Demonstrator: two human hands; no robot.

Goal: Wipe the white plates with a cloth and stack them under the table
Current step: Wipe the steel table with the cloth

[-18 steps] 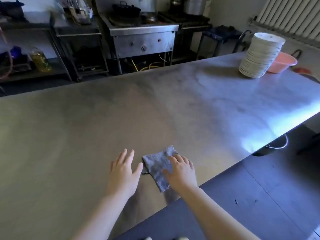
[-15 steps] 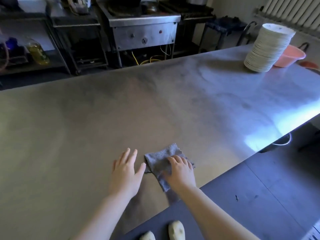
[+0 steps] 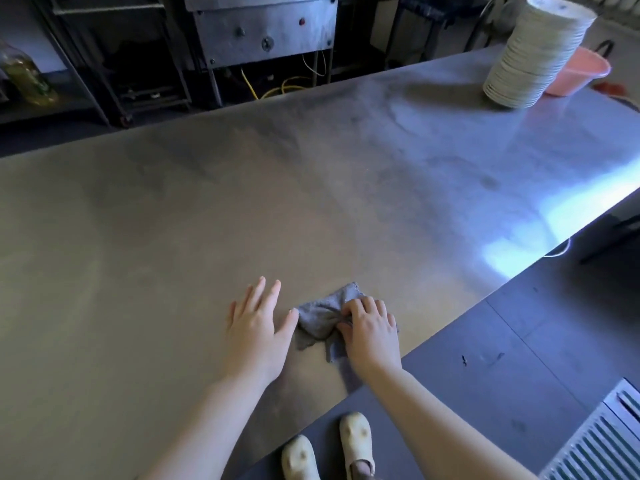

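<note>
R hand (image 3: 372, 332) bunches cloth (image 3: 320, 315); L hand (image 3: 258, 327) flat on table (image 3: 311, 188).

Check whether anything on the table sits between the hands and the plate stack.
Nothing visible does. The right hand grips the cloth near the table's front edge, the left hand lies flat beside it, and only bare steel stretches to the plates at the far right corner. The pink basin sits behind them.
</note>
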